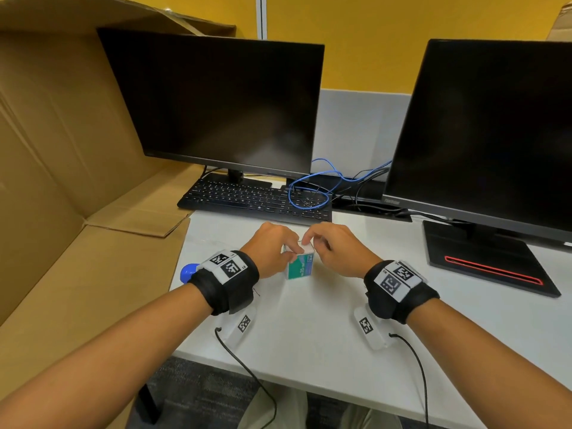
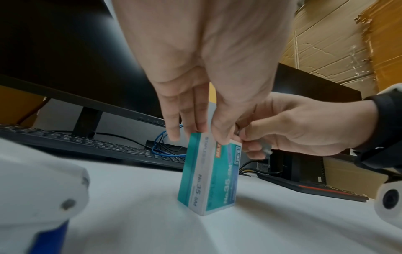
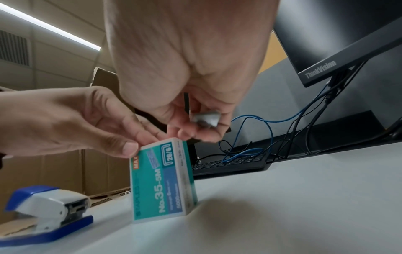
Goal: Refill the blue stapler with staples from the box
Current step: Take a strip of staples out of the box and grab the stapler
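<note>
Left hand (image 1: 272, 247) pinching upright box (image 1: 299, 267)

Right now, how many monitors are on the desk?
2. One monitor stands at the back left behind the keyboard; the other monitor stands at the right, on its own base. Both screens are dark. Any further ones would be out of frame.

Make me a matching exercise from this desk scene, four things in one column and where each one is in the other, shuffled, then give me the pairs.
1. staple box
2. staple strip
3. blue stapler
4. keyboard

A. pinched in the right hand
B. lying on the desk beside the left wrist
C. standing on end, top held by the left hand
D. in front of the left monitor

Pairs: 1-C, 2-A, 3-B, 4-D
</note>
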